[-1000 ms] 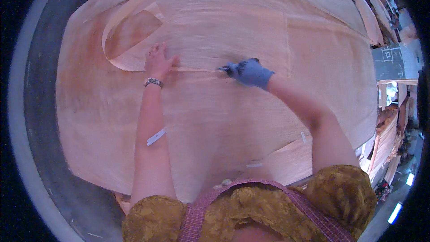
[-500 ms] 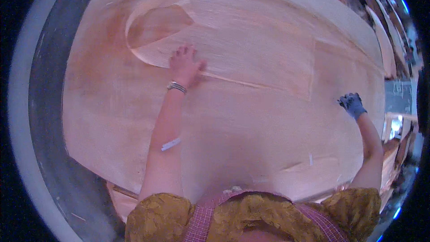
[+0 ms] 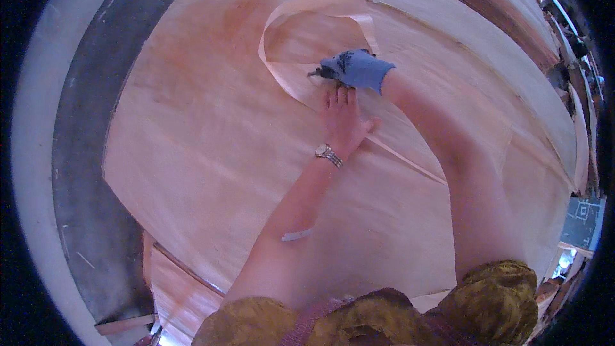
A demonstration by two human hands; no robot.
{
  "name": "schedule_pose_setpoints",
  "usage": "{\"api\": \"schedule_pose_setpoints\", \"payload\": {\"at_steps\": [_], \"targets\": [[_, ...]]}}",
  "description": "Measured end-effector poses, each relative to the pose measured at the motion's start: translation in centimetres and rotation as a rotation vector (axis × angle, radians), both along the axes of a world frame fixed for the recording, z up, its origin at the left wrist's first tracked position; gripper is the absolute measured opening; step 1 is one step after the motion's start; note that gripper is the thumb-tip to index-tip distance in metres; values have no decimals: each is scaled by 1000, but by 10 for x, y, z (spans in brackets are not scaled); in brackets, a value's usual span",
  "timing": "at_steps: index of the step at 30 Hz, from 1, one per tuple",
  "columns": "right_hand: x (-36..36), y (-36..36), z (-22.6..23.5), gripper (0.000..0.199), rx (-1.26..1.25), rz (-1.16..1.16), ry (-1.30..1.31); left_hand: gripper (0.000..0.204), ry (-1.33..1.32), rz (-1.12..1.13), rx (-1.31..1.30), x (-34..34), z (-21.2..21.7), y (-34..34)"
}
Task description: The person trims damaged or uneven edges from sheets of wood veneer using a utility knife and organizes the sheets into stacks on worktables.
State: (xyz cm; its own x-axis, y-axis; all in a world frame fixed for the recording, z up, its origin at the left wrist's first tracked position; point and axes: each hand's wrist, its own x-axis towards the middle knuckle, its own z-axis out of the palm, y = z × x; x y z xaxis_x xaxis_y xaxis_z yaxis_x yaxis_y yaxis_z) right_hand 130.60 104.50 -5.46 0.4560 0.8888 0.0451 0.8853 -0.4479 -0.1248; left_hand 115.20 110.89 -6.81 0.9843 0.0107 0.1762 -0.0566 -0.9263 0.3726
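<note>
A broad sheet of thin pale wood veneer (image 3: pixel 218 147) lies spread in front of me. On it, a loose piece of veneer curls up into a loop (image 3: pixel 277 78), and its narrow edge runs off to the lower right. My left hand (image 3: pixel 344 122), bare with a watch at the wrist, lies flat with fingers stretched, pressing near that edge. Just beyond its fingertips is my right hand (image 3: pixel 357 69) in a blue-grey glove with dark fingers. It is closed on a small thin tool (image 3: pixel 314 74) whose tip points left; its exact kind is unclear.
A dark grey surface (image 3: pixel 83 173) borders the sheet on the left. Reddish-brown wood sheets (image 3: pixel 474 0) lie along the far right. More veneer (image 3: pixel 182 288) shows below the sheet's lower left corner. Assorted clutter stands at the right rim.
My right hand has swung from the far right across to the loop, beside my left fingertips. My left hand stays flat on the veneer near the loop. The whole view has shifted and turned.
</note>
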Motion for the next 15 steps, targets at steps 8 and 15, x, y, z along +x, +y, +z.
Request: {"api": "schedule_pose_setpoints", "payload": {"at_steps": [8,15], "targets": [[7,-1,-32,20,74,60,9,86,-33,140,25,45,13,54],[-6,-73,0,23,-142,-42,-82,102,-50,-33,185,72,11,20]]}}
